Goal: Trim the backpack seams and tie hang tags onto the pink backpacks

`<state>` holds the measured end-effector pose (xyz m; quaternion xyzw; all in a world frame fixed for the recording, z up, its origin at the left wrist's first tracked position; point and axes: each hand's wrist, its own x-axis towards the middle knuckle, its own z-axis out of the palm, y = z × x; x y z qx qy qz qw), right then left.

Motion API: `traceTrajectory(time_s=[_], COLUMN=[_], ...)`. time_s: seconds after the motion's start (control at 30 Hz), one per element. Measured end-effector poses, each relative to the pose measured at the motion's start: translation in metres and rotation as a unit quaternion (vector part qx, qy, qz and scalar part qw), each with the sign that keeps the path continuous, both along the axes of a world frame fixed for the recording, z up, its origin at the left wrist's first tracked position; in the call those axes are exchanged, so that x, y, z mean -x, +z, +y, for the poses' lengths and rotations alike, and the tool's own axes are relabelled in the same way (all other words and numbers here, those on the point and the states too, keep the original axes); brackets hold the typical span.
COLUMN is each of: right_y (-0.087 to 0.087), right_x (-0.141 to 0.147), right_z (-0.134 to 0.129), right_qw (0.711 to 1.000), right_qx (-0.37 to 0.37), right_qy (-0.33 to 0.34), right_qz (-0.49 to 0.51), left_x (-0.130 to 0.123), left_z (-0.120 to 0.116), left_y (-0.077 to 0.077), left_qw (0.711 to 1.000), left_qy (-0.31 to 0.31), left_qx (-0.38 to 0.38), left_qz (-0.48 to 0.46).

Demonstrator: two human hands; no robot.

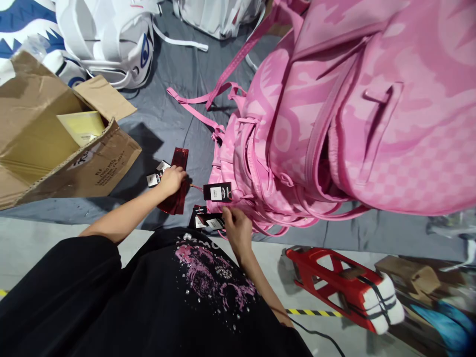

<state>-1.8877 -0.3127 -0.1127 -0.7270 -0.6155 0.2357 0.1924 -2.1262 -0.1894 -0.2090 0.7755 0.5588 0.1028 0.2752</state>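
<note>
My left hand (173,179) is closed over a dark red, shiny flat bundle (181,157) on the grey-covered table. Beside its fingers, on the left, are black tags with white labels (153,179). My right hand (239,229) is closed with curled fingers at the edge of several black hang tags (210,221); the exact grip is partly hidden. Just above it a black hang tag with a white label (219,192) lies against the row of pink backpacks (256,124). A thin reddish cord runs from that tag toward the dark red bundle.
An open cardboard box (111,163) with a yellow item (84,126) inside stands at left. White backpacks (111,39) lie behind it. Larger pink bags fill the right. Below the table edge, a red tool-like frame with white blocks (334,282) sits near cardboard boxes (409,277).
</note>
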Motion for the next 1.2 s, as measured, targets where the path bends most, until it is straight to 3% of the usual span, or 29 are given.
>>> traceTrajectory(time_s=[0.1, 0.17, 0.3, 0.43, 0.57, 0.7, 1.2], right_y=[-0.017, -0.036, -0.071, -0.088, -0.086, -0.079, -0.072], right_x=[0.028, 0.05, 0.081, 0.09, 0.096, 0.105, 0.083], right_z=[0.015, 0.034, 0.075, 0.094, 0.087, 0.08, 0.074], right_qw=[0.989, 0.98, 0.959, 0.928, 0.903, 0.896, 0.913], right_qx=[0.053, 0.07, 0.099, 0.16, 0.181, 0.154, 0.147], right_qy=[0.125, 0.168, 0.216, 0.265, 0.311, 0.338, 0.31], right_qz=[-0.057, -0.085, -0.154, -0.209, -0.233, -0.244, -0.221], left_x=[0.006, 0.004, 0.005, 0.026, 0.05, 0.052, 0.058], left_z=[0.01, 0.011, 0.008, 0.001, -0.004, -0.007, -0.004], left_y=[-0.022, -0.026, -0.014, 0.002, 0.006, 0.007, 0.023], left_qw=[0.997, 0.993, 0.984, 0.977, 0.973, 0.972, 0.978], left_qy=[-0.054, -0.085, -0.14, -0.169, -0.182, -0.189, -0.163], left_qx=[0.012, 0.006, -0.036, -0.076, -0.086, -0.09, -0.08], left_qz=[0.06, 0.085, 0.103, 0.107, 0.112, 0.104, 0.107])
